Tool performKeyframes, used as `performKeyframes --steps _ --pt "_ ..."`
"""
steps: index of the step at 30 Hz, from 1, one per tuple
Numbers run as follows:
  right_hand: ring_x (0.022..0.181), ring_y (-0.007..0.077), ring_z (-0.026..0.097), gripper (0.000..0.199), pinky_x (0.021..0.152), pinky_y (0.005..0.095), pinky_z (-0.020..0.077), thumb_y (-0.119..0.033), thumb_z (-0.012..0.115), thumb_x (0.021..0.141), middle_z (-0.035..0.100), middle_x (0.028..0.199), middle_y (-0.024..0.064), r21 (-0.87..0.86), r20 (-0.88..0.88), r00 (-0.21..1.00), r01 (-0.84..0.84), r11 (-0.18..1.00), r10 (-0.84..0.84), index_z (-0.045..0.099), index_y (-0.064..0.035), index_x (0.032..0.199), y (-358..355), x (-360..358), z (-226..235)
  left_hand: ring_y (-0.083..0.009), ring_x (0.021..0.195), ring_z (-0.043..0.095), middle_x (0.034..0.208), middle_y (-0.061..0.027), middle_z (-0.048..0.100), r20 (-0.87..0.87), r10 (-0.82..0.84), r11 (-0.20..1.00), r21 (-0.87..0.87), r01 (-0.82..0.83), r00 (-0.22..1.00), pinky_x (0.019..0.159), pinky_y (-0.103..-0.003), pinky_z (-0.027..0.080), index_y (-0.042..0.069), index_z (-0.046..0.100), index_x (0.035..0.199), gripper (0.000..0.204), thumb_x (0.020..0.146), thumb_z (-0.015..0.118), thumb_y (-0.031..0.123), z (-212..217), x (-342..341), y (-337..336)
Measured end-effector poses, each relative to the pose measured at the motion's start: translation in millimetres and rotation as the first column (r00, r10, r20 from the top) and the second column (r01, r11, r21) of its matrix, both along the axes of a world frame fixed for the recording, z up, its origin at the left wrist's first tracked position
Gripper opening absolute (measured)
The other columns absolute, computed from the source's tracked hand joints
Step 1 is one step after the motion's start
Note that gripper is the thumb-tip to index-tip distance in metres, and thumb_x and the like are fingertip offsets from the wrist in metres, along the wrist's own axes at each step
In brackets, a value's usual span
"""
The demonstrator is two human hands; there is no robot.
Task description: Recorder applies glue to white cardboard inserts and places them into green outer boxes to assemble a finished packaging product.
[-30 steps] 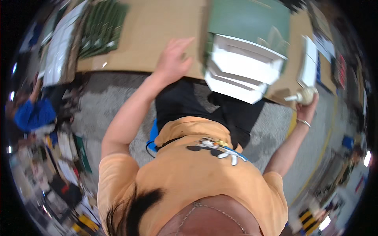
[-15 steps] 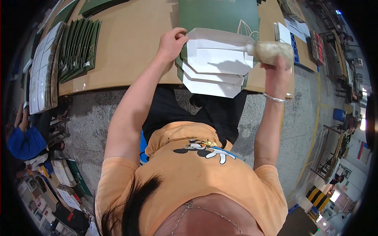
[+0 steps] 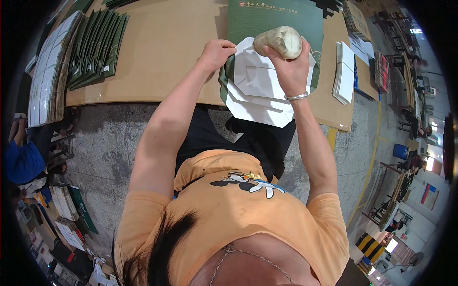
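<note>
My right hand (image 3: pixel 292 71) is wrapped round a whitish, stained squeeze bottle (image 3: pixel 280 42) and holds it over white paper flaps (image 3: pixel 260 109). The bottle's tip is hidden behind my hand. Several of these flaps lie overlapped in steps, the lowest jutting past the table's near edge. They lie on green printed card sheets (image 3: pixel 281 19), which spread away from me. At the flaps' upper left corner, my left hand (image 3: pixel 217 53) is closed, fingertips pinching the edge of the topmost flap.
Folded green card pieces (image 3: pixel 98 47) stand fanned at the table's left, beside a tall bound stack (image 3: pixel 52 71). A stack of white card (image 3: pixel 343 71) lies at the right edge of the brown table (image 3: pixel 167 57). Other people sit at far left and right.
My right hand has moved left with the bottle and tipped it upright, from lying sideways at the flaps' right edge to over their middle. My left hand still stays at the corner.
</note>
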State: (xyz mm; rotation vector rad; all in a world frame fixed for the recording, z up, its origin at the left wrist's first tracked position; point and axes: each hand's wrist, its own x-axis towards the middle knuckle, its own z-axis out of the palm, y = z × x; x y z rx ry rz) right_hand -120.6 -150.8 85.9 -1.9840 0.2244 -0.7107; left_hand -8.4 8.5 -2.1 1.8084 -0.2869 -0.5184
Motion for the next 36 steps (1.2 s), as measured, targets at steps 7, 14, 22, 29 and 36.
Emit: performKeyframes --steps 7,14,22,29,36 --pt "0.093 0.0204 0.064 0.070 0.081 0.0324 0.0513 -0.034 0.087 0.065 0.065 0.102 0.0122 -0.104 -0.052 0.998 0.031 0.994 -0.036 0.047 -0.0011 0.112 2.6 5.1 8.0 -0.0144 0.082 0.063 0.088 -0.0060 0.070 0.089 -0.024 0.999 0.040 0.021 0.996 0.077 -0.028 0.049 0.001 0.071 0.098 0.022 0.082 0.064 0.015 -4.7 -1.3 0.2" --pt "0.092 0.0217 0.064 0.068 0.081 0.0330 0.0513 -0.033 0.086 0.066 0.065 0.101 0.0125 -0.143 -0.084 0.996 -0.022 0.990 0.010 0.047 -0.0012 0.112 3.0 1.7 6.3 -0.0145 0.081 0.063 0.089 -0.0070 0.071 0.089 0.004 0.999 0.040 -0.008 0.996 0.077 -0.029 0.049 0.002 0.071 0.098 0.022 0.082 0.065 0.016 -9.3 -2.3 -1.0" --pt "0.092 0.0223 0.065 0.065 0.081 0.0337 0.0515 -0.031 0.085 0.068 0.065 0.101 0.0131 -0.164 -0.057 0.998 -0.015 0.986 0.005 0.047 -0.0013 0.113 2.5 6.3 4.1 -0.0158 0.082 0.064 0.090 -0.0078 0.071 0.127 -0.002 0.998 0.067 -0.007 0.992 0.078 -0.029 0.049 0.003 0.071 0.098 0.022 0.082 0.064 0.017 -8.0 -2.6 -0.4" --pt "0.093 0.0213 0.063 0.062 0.082 0.0333 0.0505 -0.030 0.084 0.069 0.064 0.101 0.0124 -0.117 -0.011 1.000 0.010 0.993 -0.011 0.049 -0.0011 0.111 1.7 9.4 6.7 -0.0157 0.082 0.064 0.090 -0.0076 0.071 0.107 0.002 0.998 0.058 -0.008 0.994 0.078 -0.030 0.050 0.003 0.072 0.098 0.022 0.082 0.065 0.017 -8.3 -2.2 -2.3" --pt "0.087 0.0146 0.060 0.060 0.076 0.0281 0.0506 -0.029 0.084 0.073 0.062 0.100 0.0080 -0.136 -0.041 0.999 -0.004 0.991 -0.001 0.049 0.0004 0.112 -0.5 2.2 3.7 -0.0149 0.080 0.063 0.088 -0.0075 0.071 0.108 0.011 0.998 0.065 -0.018 0.994 0.077 -0.029 0.049 0.003 0.072 0.097 0.021 0.082 0.065 0.017 -7.7 -2.3 -1.8"
